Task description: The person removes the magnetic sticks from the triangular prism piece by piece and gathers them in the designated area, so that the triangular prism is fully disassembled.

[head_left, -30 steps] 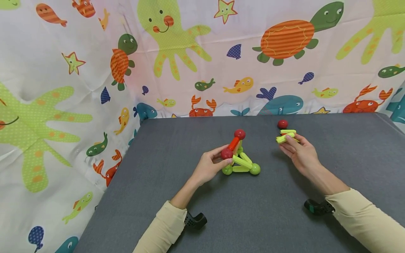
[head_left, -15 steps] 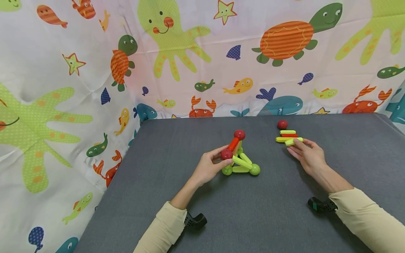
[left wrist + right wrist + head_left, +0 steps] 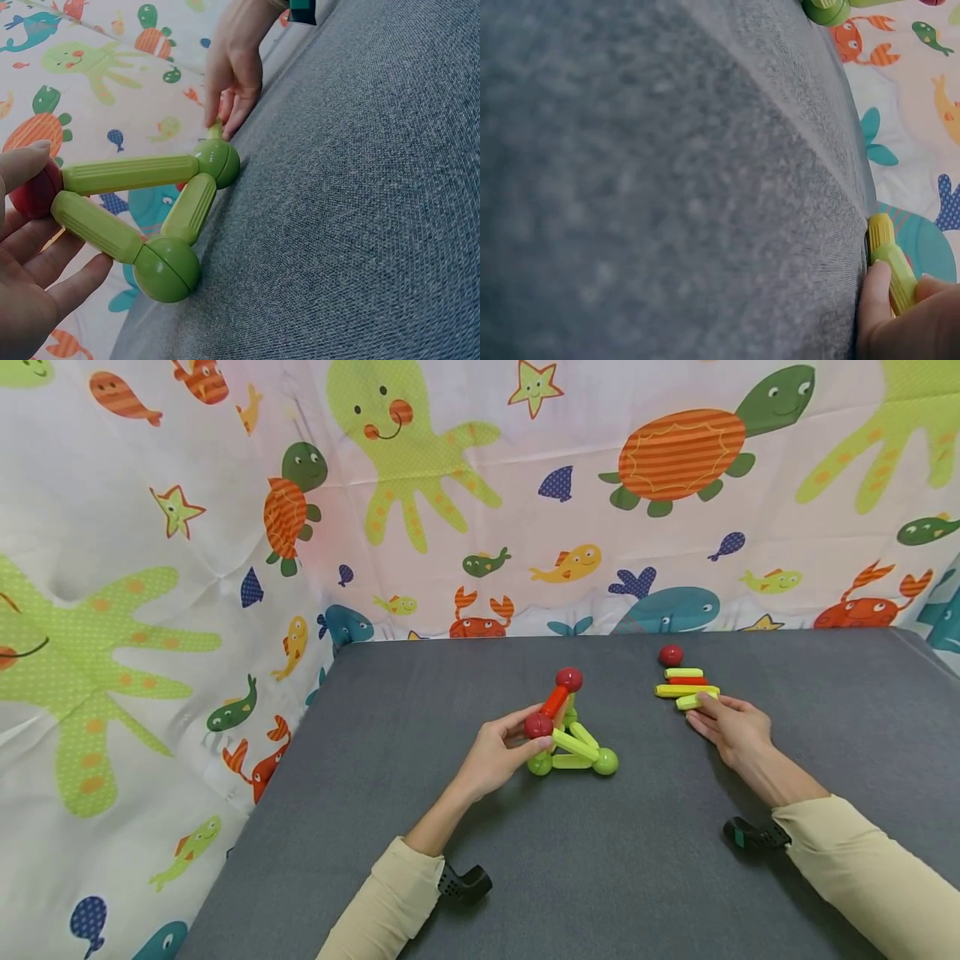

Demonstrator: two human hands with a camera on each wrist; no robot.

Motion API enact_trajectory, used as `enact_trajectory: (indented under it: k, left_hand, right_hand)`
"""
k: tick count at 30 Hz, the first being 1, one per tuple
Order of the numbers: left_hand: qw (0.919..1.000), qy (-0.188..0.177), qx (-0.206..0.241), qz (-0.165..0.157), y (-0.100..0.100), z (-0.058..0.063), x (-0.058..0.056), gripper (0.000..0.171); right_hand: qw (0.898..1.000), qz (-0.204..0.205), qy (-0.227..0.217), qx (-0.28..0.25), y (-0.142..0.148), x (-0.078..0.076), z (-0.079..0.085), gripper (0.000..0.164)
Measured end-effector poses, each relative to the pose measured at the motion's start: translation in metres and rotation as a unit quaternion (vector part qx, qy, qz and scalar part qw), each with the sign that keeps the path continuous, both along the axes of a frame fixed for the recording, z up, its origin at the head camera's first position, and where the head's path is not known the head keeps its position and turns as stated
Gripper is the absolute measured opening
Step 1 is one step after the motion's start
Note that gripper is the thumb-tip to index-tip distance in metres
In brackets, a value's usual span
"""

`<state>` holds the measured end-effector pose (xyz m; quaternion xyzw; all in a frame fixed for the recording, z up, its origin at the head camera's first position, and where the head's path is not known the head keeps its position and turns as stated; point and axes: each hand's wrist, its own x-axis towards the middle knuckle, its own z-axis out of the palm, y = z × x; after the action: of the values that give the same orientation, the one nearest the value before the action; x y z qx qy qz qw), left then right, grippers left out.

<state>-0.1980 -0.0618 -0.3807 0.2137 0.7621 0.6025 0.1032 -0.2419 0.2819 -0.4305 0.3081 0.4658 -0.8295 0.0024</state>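
Observation:
A frame of magnetic balls and rods stands mid-table in the head view, with green balls along its base and light-green rods between them. My left hand holds the red ball at its near upper corner, thumb on one side. From there an orange-red rod leads to another red ball. To the right, my right hand pinches a short yellow-green rod low at the table. The right wrist view shows this rod between finger and thumb.
Just beyond the right hand lie a longer yellow rod, an orange-red rod and a short light-green rod. A loose red ball sits behind them near the far edge. A printed cloth hangs behind the grey table.
My right hand held yellow-green rods a second ago; the longer one now lies on the table, and a short rod stays in the fingers, slightly nearer me. The left hand has kept its hold.

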Motion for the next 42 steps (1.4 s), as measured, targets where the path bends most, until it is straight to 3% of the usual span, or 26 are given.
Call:
enact_trajectory:
  k: [6, 15, 25, 31, 38, 42]
  left_hand:
    - [1.0000, -0.001, 0.002, -0.002, 0.000, 0.000, 0.000, 0.051]
    - [1.0000, 0.005, 0.002, -0.006, 0.000, 0.001, -0.001, 0.051]
    - [1.0000, 0.001, 0.001, -0.003, 0.000, 0.000, -0.001, 0.051]
    - [1.0000, 0.003, 0.000, -0.003, 0.000, 0.000, -0.001, 0.051]
    - [1.0000, 0.002, -0.002, -0.006, -0.001, 0.000, 0.000, 0.051]
    - [1.0000, 0.007, -0.003, -0.005, -0.001, 0.001, 0.000, 0.051]
  right_hand:
    - [1.000, 0.001, -0.015, 0.010, 0.000, -0.004, 0.003, 0.039]
    - [0.999, 0.020, -0.026, 0.036, -0.001, 0.000, 0.009, 0.022]
    - [0.998, 0.023, -0.030, 0.051, -0.003, 0.004, 0.008, 0.023]
    - [0.993, 0.094, 0.016, 0.066, -0.006, 0.010, 0.012, 0.037]
    - [0.982, 0.176, 0.074, -0.015, -0.013, 0.010, 0.018, 0.044]
    - [0.972, 0.213, 0.095, -0.023, -0.021, 0.008, 0.018, 0.043]
